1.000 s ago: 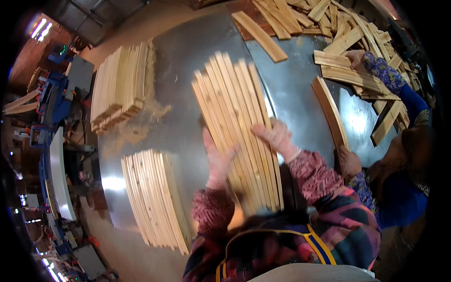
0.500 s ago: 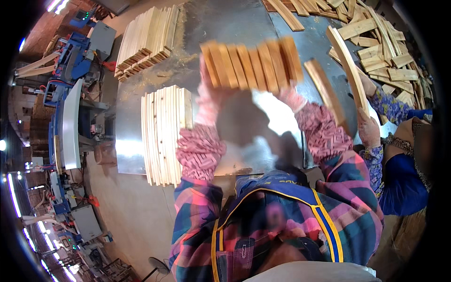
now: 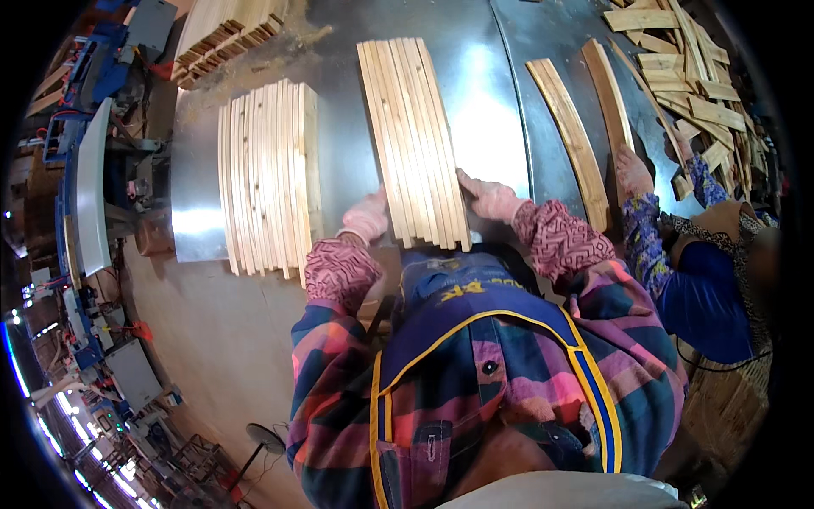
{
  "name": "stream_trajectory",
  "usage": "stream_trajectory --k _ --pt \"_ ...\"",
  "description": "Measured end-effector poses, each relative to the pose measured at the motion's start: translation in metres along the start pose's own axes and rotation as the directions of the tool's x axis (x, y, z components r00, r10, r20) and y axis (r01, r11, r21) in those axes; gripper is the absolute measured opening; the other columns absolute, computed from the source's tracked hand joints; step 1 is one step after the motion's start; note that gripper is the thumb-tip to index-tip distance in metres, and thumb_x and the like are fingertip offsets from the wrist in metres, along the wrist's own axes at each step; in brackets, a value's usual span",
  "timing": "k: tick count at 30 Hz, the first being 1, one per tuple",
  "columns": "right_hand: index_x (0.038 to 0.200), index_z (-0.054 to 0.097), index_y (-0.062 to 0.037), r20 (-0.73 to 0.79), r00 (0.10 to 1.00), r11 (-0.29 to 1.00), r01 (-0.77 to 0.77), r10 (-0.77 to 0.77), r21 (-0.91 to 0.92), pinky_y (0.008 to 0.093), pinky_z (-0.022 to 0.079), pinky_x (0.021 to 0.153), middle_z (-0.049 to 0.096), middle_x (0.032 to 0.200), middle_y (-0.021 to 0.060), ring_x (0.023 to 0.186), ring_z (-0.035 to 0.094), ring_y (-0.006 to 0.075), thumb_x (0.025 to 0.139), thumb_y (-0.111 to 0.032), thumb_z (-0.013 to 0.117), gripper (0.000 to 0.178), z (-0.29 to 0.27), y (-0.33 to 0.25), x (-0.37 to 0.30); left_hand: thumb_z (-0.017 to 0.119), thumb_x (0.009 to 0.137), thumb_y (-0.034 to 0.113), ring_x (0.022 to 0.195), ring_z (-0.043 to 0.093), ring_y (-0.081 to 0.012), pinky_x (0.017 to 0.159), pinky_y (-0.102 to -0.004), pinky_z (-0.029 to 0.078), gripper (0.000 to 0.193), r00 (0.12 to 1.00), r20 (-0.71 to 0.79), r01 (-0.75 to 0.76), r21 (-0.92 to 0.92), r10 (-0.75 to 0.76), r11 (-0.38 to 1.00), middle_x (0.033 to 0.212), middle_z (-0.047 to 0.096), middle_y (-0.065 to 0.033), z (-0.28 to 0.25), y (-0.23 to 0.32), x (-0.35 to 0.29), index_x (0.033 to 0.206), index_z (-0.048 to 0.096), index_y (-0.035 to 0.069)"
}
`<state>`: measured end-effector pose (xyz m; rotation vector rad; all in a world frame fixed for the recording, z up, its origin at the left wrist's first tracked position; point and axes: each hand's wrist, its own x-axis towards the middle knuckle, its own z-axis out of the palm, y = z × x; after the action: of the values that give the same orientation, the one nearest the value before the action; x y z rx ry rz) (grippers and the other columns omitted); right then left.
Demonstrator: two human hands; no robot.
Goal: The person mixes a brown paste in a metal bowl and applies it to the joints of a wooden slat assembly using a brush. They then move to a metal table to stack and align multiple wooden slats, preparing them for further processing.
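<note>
A bundle of pale wooden slats [image 3: 414,144], standing side by side on edge, lies lengthwise before me on the metal table, its near end at my apron. My left hand [image 3: 366,217] presses against the left side of this bundle close to its near end; the slats hide part of its fingers. On the opposite side, my right hand [image 3: 493,198] has its fingertips against the slats. Both hands wear light pinkish gloves and hold the bundle between them. To the left lies a second row of slats [image 3: 264,178], apart from the bundle.
Another stack of slats [image 3: 227,34] lies at the far left of the table [image 3: 339,127]. On the right are a single curved board [image 3: 570,140] and a co-worker's hand [image 3: 634,174] on another board [image 3: 607,93]. Loose wood pieces [image 3: 678,85] are heaped at the far right.
The bundle was raised in both hands and turned with its ends towards me. Now it rests lengthwise on the table, and my hands have come nearer to my body.
</note>
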<state>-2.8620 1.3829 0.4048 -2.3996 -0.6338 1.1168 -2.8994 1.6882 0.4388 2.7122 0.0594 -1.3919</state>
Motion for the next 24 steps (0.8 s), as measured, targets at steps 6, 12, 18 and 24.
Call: stream_trajectory --k 6,12,18,24 --pt "0.134 0.059 -0.0097 -0.388 0.906 0.824 0.086 0.169 0.561 0.0304 0.043 0.102 0.062 0.131 0.0133 0.116 0.06 0.0242 0.098 -0.044 0.051 0.051 0.008 0.005 0.043 0.052 0.096 0.04 0.134 0.046 -0.0328 0.112 -0.0368 0.035 0.063 0.937 -0.331 -0.193 -0.762 -0.115 0.618 0.141 0.052 -0.0207 0.065 -0.014 0.017 0.145 0.041 0.002" --pt "0.141 0.046 0.0031 -0.17 0.962 0.566 0.021 0.212 0.824 0.0322 0.04 0.104 0.057 0.135 0.017 0.125 0.053 0.0253 0.09 -0.063 0.055 0.084 -0.018 -0.024 0.021 0.081 0.075 0.036 0.138 0.041 -0.0308 0.114 -0.0319 0.031 0.111 0.975 -0.185 -0.103 -0.865 -0.122 0.491 0.15 0.04 -0.0201 0.109 0.045 -0.045 0.154 0.012 0.002" --pt "0.135 0.043 0.0162 0.026 0.893 0.817 -0.423 0.45 0.393 0.0371 0.046 0.098 0.062 0.117 0.0287 0.11 0.062 0.0369 0.074 -0.079 0.061 0.115 -0.046 -0.019 0.051 0.078 0.072 0.032 0.126 0.054 -0.0347 0.106 -0.0347 0.043 0.115 0.987 0.014 0.134 -0.637 -0.162 0.759 0.141 0.05 -0.0204 0.047 0.073 -0.07 0.156 0.004 0.005" --pt "0.125 0.049 0.0204 0.145 0.938 0.811 -0.345 0.314 0.472 0.0339 0.049 0.093 0.07 0.089 0.0213 0.094 0.067 0.0292 0.074 -0.081 0.058 0.114 -0.024 -0.082 0.044 0.073 0.078 0.03 0.097 0.067 -0.0371 0.087 -0.0419 0.054 0.069 0.944 -0.281 -0.076 -0.698 -0.174 0.712 0.11 0.07 -0.0161 0.076 0.005 -0.11 0.138 0.049 0.007"
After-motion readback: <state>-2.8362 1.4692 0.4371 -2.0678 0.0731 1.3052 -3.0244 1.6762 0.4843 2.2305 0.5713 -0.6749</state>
